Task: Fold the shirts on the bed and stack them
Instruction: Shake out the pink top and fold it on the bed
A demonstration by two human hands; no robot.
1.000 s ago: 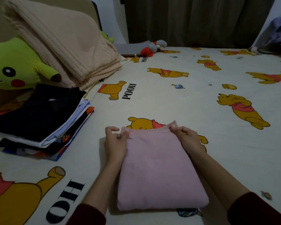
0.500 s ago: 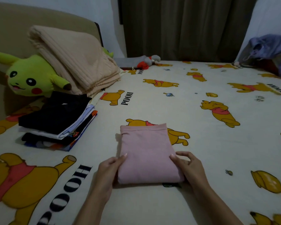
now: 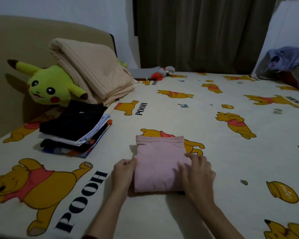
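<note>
1. Since half a second ago, the right hand (image 3: 196, 175) has slid from the shirt's lower right corner up onto its top, and the left hand (image 3: 123, 171) has closed in against the left edge.
2. The left hand grips the left edge of the folded pink shirt (image 3: 160, 163) with curled fingers; the right hand lies on the cloth with fingers spread and fairly straight, though blurred.
3. The pink shirt lies flat on the Pooh-print bed sheet (image 3: 162, 114), lower centre of the frame, folded into a neat rectangle.
4. Judged from this, folding is finished and the lift is being set up; next both hands must clamp the bundle so its layers stay together, then carry it left.
5. The stack of folded shirts (image 3: 74, 130), black on top, waits at centre left, apart from the pink one, with bare sheet between.
6. Behind the stack, upper left, a Pikachu plush (image 3: 48, 85) and a folded beige blanket (image 3: 91, 69) crowd close; neither blocks the route.
</note>
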